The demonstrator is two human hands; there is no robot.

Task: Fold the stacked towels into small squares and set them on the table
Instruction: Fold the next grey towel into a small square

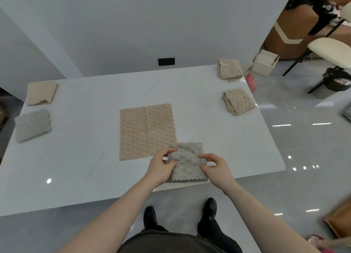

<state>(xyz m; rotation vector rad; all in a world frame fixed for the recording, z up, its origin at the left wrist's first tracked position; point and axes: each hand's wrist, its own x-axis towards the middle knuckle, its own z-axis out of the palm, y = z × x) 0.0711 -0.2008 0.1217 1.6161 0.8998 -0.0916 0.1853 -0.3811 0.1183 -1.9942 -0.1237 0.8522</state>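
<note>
A grey textured towel (187, 160), folded to a small square, is held just above the near edge of the white table (95, 157). My left hand (161, 167) pinches its left side and my right hand (214, 167) pinches its right side. Behind it a beige towel (146, 131) lies spread flat in the table's middle. Two folded beige towels sit at the right, one at the far corner (229, 69) and one nearer (238, 101). At the left lie a folded beige towel (41, 93) and a folded grey towel (32, 124).
A black socket plate (166, 61) is on the wall behind the table. Right of the table stand a cardboard box (265, 63), a pink object (250, 82), a cream chair (330, 53) and a dark bin (340, 81) on the glossy floor.
</note>
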